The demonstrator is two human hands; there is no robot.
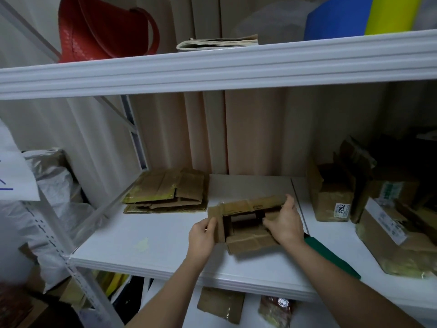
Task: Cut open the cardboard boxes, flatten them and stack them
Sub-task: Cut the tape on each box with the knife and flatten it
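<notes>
Cardboard, brown and creased, makes up the small opened box (246,218) on the white shelf board (146,242); its flaps are splayed outward around a dark rectangular opening, with clear tape glinting on the far flap. The left hand (203,235) pinches the box's left flap between thumb and fingers, and the right hand (285,221) grips its right side, fingers curled over the far edge. Behind and to the left, apart from it, lies a stack of flattened brown cardboard pieces with yellowish tape (168,192). To the right stand several unflattened brown boxes (331,192), one bearing a label reading 4292. A green-handled tool (331,255) lies just under the right forearm, its front end hidden. A red bag (99,27) sits on the upper shelf, its top cut off.
</notes>
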